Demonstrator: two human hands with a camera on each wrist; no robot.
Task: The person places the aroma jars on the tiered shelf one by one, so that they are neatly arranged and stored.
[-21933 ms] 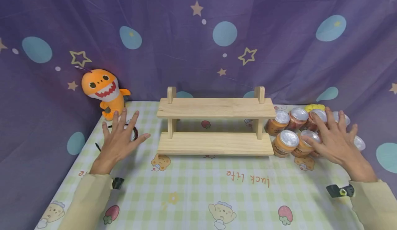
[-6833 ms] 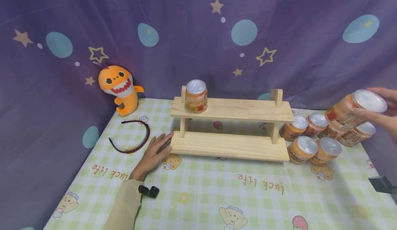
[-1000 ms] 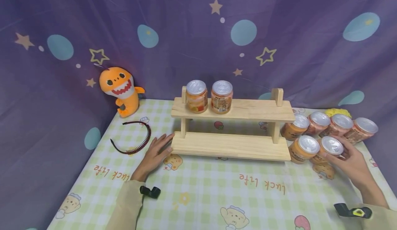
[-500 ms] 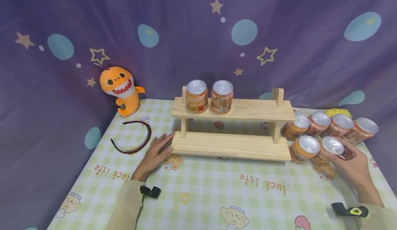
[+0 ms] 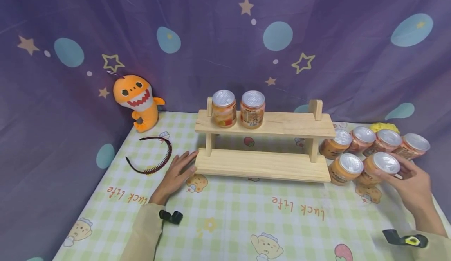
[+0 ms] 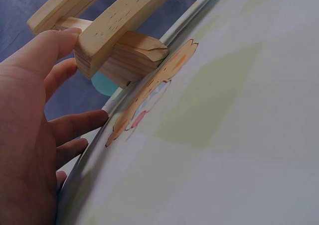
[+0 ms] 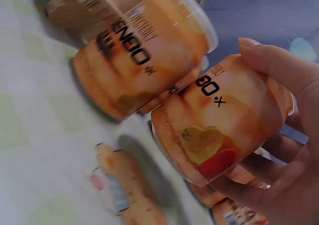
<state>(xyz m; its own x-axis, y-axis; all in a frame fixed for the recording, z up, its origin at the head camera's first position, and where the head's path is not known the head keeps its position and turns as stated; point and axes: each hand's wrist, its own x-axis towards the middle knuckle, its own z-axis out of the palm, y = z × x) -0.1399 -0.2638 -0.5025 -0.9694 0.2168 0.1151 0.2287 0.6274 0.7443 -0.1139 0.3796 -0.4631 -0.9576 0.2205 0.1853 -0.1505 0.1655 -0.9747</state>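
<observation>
My right hand (image 5: pixel 410 182) holds an orange-labelled jar (image 5: pixel 375 171) with a silver lid, thumb on the near side and fingers around the far side. In the right wrist view this jar (image 7: pixel 214 120) tilts, its base raised off the cloth, beside another orange jar (image 7: pixel 144 56). My left hand (image 5: pixel 176 175) touches the left end of a two-tier wooden shelf (image 5: pixel 260 165); in the left wrist view its thumb and a fingertip meet the board's end (image 6: pixel 89 53). Two jars stand on the upper tier: one at the left (image 5: pixel 224 112), another (image 5: pixel 252 114) just right of it.
Several lidded jars (image 5: pixel 382 145) form a back row right of the shelf, with a yellow item (image 5: pixel 385 128) behind. A toothed headband (image 5: pixel 165 159) lies left of my left hand. An orange shark plush (image 5: pixel 141 104) sits at the back left, against a purple curtain (image 5: pixel 211 38).
Over the last second, my right hand has raised the front-row jar slightly. Since the earlier frames, two jars have come onto the upper tier. My left hand has stayed at the shelf's end.
</observation>
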